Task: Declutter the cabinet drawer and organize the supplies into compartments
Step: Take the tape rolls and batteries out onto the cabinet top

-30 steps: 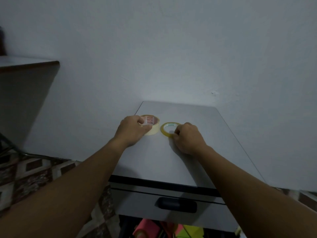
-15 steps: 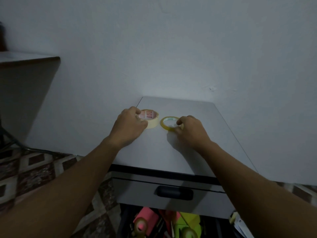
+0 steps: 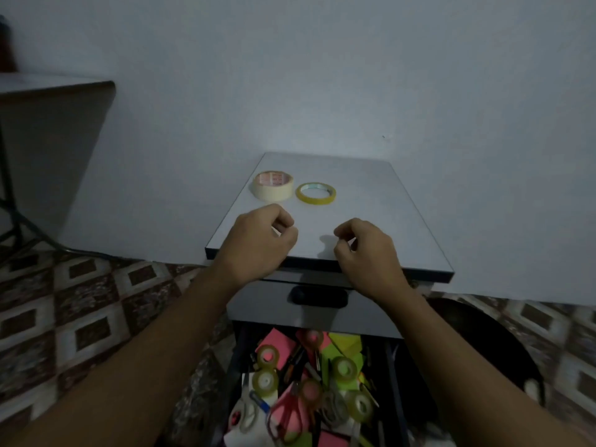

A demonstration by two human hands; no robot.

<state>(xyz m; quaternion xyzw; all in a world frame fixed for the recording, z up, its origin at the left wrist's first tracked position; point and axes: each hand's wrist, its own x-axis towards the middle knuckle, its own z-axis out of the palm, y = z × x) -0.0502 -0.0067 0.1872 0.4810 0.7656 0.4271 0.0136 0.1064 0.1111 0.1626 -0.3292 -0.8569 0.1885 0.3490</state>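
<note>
left forearm [image 3: 145, 366]: bare, comes in from the lower left and stretches forward toward the middle.
right forearm [image 3: 467, 362]: bare, comes in from the lower right, angled inward the same way.
left hand [image 3: 261, 241]: back up, fingers loosely curled under, thumb tip close to the forefinger, holding nothing.
right hand [image 3: 367, 250]: back up, fingers loosely curled, thumb tucked toward them, holding nothing.
spacing: hands side by side, about level, apart.

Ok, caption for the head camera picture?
Masking tape and yellow tape on cabinet top; left hand and right hand empty, messy drawer open below.
</note>
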